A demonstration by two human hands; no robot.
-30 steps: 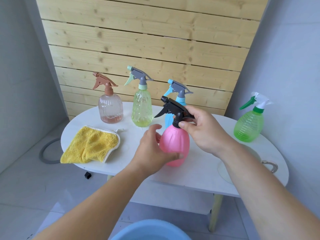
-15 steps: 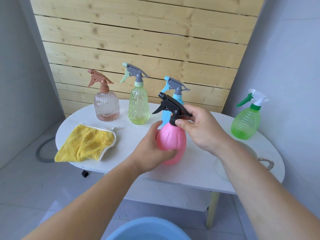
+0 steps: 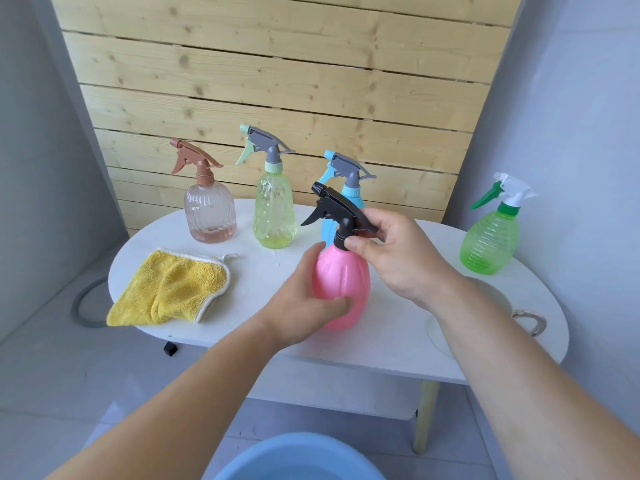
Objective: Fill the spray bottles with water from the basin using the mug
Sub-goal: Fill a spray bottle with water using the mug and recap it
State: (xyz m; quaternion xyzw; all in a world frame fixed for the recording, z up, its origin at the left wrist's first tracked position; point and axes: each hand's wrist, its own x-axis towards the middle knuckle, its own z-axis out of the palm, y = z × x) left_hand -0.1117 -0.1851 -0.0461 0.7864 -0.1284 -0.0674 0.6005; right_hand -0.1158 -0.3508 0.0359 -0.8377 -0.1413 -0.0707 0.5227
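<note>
While the left hand (image 3: pixel 304 306) grips the pink bottle (image 3: pixel 341 282) mid-frame on the table (image 3: pixel 391 327), the right hand (image 3: pixel 398 258) pinches its black sprayer collar (image 3: pixel 341 235). Looks like unscrewing, so next up: twist it off.

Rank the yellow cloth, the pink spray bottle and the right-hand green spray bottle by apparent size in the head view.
1. yellow cloth
2. pink spray bottle (nearer the camera, so its lead is unsure)
3. green spray bottle

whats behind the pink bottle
A blue spray bottle stands behind the pink bottle. Its grey trigger and shoulder show; its lower body and base are covered, so its water level cannot be seen.
</note>
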